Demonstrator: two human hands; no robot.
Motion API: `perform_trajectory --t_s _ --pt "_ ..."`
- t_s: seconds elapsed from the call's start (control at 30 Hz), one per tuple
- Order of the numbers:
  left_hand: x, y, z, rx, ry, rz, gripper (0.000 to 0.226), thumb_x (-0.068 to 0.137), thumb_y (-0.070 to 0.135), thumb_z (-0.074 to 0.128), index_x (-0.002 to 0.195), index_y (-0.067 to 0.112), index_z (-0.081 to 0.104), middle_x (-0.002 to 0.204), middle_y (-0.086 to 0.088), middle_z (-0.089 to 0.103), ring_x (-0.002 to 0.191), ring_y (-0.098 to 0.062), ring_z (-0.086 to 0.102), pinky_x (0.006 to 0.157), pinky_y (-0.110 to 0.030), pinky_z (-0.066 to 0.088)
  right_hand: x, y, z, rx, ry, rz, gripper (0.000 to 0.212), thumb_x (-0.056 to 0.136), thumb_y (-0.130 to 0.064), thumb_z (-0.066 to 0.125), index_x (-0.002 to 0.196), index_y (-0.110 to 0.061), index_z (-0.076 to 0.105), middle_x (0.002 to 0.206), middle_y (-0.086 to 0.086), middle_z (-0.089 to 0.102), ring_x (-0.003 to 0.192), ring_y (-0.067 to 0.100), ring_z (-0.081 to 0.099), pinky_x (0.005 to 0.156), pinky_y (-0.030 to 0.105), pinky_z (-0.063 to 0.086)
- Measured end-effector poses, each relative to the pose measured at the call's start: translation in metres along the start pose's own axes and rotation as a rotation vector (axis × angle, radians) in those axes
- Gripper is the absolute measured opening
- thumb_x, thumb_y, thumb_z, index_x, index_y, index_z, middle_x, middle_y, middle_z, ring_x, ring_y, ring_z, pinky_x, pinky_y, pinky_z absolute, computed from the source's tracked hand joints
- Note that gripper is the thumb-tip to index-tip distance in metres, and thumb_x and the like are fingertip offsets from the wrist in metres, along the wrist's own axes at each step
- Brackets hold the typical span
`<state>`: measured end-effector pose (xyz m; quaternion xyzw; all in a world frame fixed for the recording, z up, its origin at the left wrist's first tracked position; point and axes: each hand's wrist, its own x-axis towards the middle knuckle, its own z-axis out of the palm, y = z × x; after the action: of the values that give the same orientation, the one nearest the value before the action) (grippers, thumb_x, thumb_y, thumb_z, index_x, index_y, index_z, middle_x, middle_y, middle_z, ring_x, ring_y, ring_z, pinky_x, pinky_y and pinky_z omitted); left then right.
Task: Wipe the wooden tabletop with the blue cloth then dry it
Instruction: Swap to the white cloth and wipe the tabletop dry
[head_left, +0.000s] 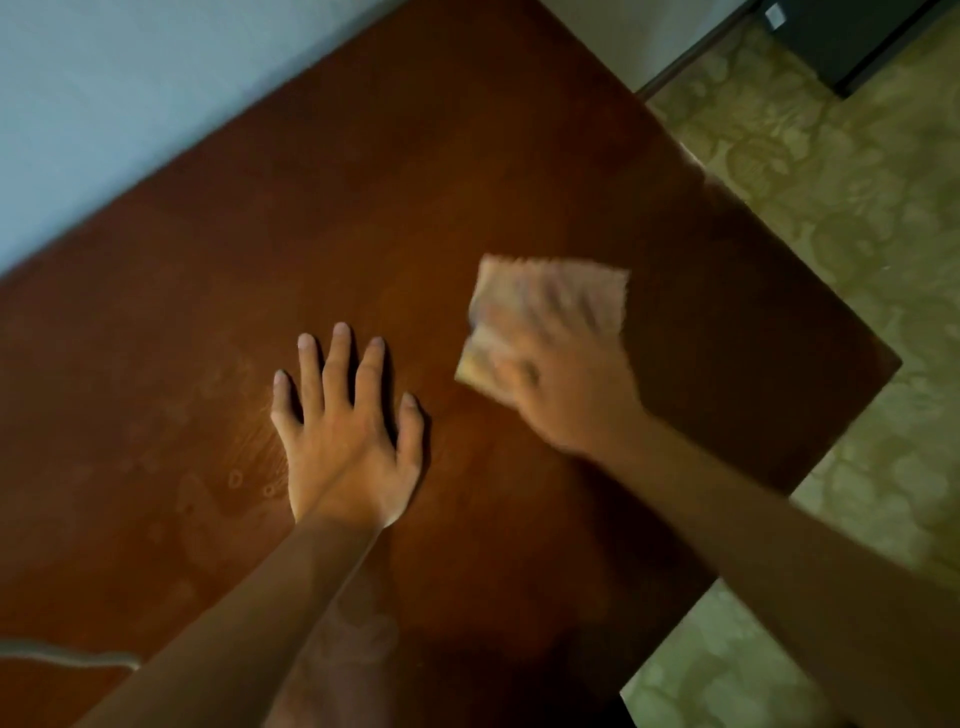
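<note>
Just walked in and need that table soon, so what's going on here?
A person is wiping the wooden tabletop. The right hand presses a folded cloth flat on the wood near the table's right edge; it is motion-blurred, and the cloth looks pale tan rather than blue in this light. The left hand rests flat on the table with fingers spread. Faint smudgy marks show on the wood left of that hand.

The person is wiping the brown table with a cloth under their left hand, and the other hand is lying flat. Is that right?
Not quite. The head view shows the cloth under the right hand, which is blurred. The left hand is the one lying flat, fingers spread, on the brown table.
</note>
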<state>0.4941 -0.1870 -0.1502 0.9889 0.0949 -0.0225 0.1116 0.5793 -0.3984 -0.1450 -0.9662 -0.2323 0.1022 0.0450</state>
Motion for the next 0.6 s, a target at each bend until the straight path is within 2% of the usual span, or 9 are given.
perform_trajectory --t_s 0.07,0.13,0.2,0.3,0.37,0.4,0.43,0.5,0.6 --pt "0.000 0.000 -0.001 -0.009 0.000 -0.002 0.060 0.102 0.051 0.026 0.153 0.020 0.030 0.166 -0.009 0.019 0.155 -0.031 0.002 0.122 -0.055 0.003 0.027 0.032 -0.015 -0.023 0.049 0.161 0.059 0.107 -0.054 0.019 0.162 -0.033 0.020 0.167 0.014 0.027 0.154 0.039 0.021 0.124 0.058 0.018" --pt "0.000 0.000 -0.001 -0.015 0.001 0.001 0.060 0.102 0.051 0.026 0.153 0.020 0.030 0.166 -0.009 0.019 0.155 -0.031 0.002 0.122 -0.055 0.003 0.036 0.035 -0.017 0.012 0.102 0.288 0.060 0.106 -0.057 0.019 0.161 -0.032 0.022 0.167 0.014 0.026 0.154 0.040 0.019 0.124 0.056 0.015" --pt "0.000 0.000 -0.002 -0.016 -0.003 0.001 0.061 0.102 0.051 0.026 0.153 0.020 0.031 0.166 -0.009 0.019 0.155 -0.031 0.002 0.122 -0.056 0.004 0.016 0.000 -0.006 0.004 0.114 0.231 0.059 0.105 -0.056 0.015 0.161 -0.036 0.023 0.167 0.012 0.027 0.154 0.038 0.021 0.123 0.055 0.017" --pt "0.000 0.000 -0.002 -0.024 0.012 0.010 0.060 0.101 0.049 0.027 0.153 0.019 0.032 0.166 -0.009 0.020 0.155 -0.032 0.004 0.122 -0.056 0.005 -0.039 -0.051 0.015 0.094 0.090 0.041 0.054 0.104 -0.054 0.027 0.157 -0.042 0.031 0.168 0.005 0.027 0.157 0.032 0.018 0.125 0.053 0.013" --pt "0.000 0.000 -0.002 -0.028 0.013 0.010 0.061 0.101 0.050 0.027 0.153 0.019 0.032 0.166 -0.009 0.020 0.155 -0.031 0.003 0.122 -0.055 0.004 -0.048 -0.046 0.014 0.104 0.023 -0.047 0.054 0.104 -0.053 0.030 0.156 -0.042 0.029 0.169 0.004 0.025 0.158 0.029 0.014 0.128 0.052 0.010" --pt "0.001 0.000 -0.002 -0.029 0.015 0.007 0.062 0.100 0.051 0.027 0.153 0.020 0.032 0.166 -0.008 0.019 0.155 -0.031 0.003 0.122 -0.055 0.003 -0.040 -0.032 0.010 0.084 0.018 -0.045 0.055 0.104 -0.053 0.027 0.157 -0.039 0.028 0.168 0.006 0.028 0.157 0.032 0.019 0.126 0.054 0.015" --pt "0.001 0.000 -0.001 -0.029 0.015 0.007 0.062 0.100 0.052 0.027 0.153 0.020 0.032 0.166 -0.008 0.019 0.155 -0.030 0.002 0.122 -0.055 0.002 -0.028 -0.014 0.004 0.046 0.013 0.002 0.058 0.104 -0.053 0.020 0.159 -0.037 0.026 0.167 0.010 0.029 0.155 0.035 0.023 0.124 0.057 0.019" --pt "0.001 -0.001 0.000 -0.033 0.021 0.009 0.062 0.100 0.052 0.027 0.153 0.021 0.031 0.166 -0.008 0.019 0.155 -0.030 0.002 0.122 -0.055 0.002 0.002 0.025 -0.009 -0.064 -0.005 0.175 0.066 0.102 -0.056 0.005 0.162 -0.033 0.020 0.168 0.013 0.023 0.155 0.037 0.020 0.124 0.056 0.018" --pt "0.001 -0.002 0.002 -0.041 0.041 0.017 0.061 0.100 0.052 0.028 0.152 0.020 0.032 0.165 -0.008 0.020 0.155 -0.032 0.004 0.122 -0.056 0.003 0.015 0.037 -0.016 0.000 0.084 0.344 0.060 0.108 -0.055 0.018 0.162 -0.029 0.022 0.168 0.014 0.022 0.155 0.039 0.017 0.125 0.055 0.015"
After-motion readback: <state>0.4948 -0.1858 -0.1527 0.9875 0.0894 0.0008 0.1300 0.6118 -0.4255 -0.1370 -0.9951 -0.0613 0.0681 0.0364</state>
